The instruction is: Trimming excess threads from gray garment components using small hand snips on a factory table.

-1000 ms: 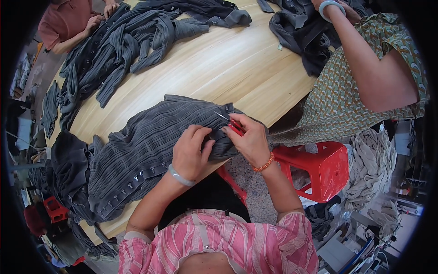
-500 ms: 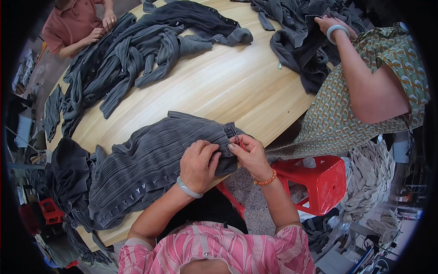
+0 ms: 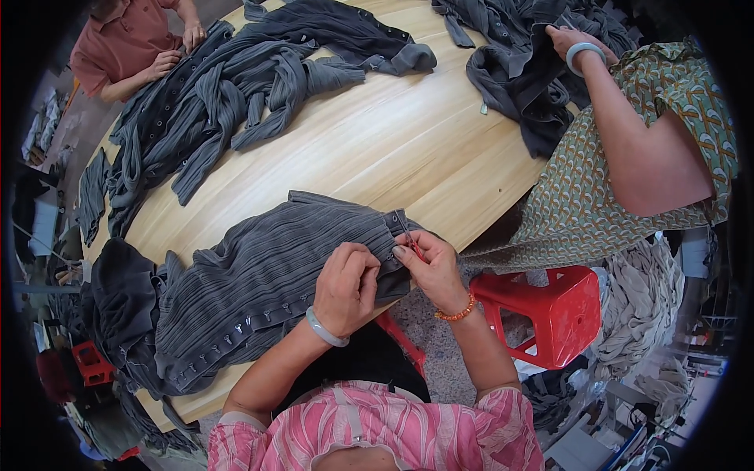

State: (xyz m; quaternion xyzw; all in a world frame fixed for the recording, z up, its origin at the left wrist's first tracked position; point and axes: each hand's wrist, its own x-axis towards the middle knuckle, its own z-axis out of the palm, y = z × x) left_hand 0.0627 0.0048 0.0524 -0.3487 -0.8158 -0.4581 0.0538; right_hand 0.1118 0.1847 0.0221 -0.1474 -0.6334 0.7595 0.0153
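A grey pleated garment (image 3: 259, 275) with a row of metal fasteners lies across the near edge of the wooden table (image 3: 393, 141). My left hand (image 3: 345, 286) presses and pinches its fastener edge, fingers curled over the cloth. My right hand (image 3: 428, 263) grips small red-handled snips (image 3: 411, 245) whose tip touches the garment's corner, right beside my left hand. A pale bangle sits on my left wrist and an orange bead bracelet on my right.
A heap of grey garments (image 3: 236, 86) covers the table's far left, where a person in a red shirt (image 3: 133, 43) handles them. To the right, a person in a patterned dress (image 3: 628, 157) holds dark cloth (image 3: 526, 71). A red plastic stool (image 3: 550, 310) stands beside me.
The view has shifted slightly. My hands stay together at the garment's corner; my right hand has turned and the snips now show less between its fingers.
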